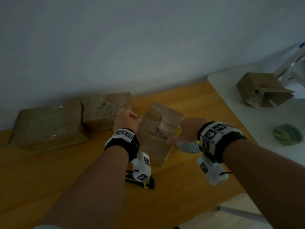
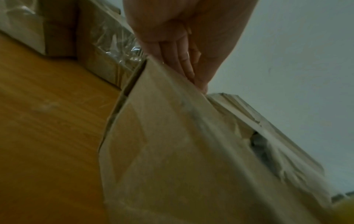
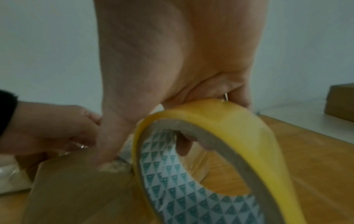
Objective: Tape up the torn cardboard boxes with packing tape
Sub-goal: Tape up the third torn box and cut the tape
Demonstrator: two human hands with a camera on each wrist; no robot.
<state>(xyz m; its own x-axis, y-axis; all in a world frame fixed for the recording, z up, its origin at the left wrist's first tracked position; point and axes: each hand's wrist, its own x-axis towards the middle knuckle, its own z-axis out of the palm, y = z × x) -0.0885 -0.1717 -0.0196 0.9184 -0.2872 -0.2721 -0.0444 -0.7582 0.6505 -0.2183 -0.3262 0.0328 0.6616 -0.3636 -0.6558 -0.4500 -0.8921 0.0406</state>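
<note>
A torn brown cardboard box stands tilted on the wooden table. In the left wrist view a ragged hole shows in the side of the box. My left hand grips its upper left edge, with the fingers curled over the top. My right hand holds a yellowish packing tape roll against the box's right side. Its fingers pass through the tape roll's core and its thumb presses on the box.
Two boxes wrapped in clear tape lie against the wall at the left. A yellow-black utility knife lies under my left wrist. On the white table to the right sit another torn box and a green round object.
</note>
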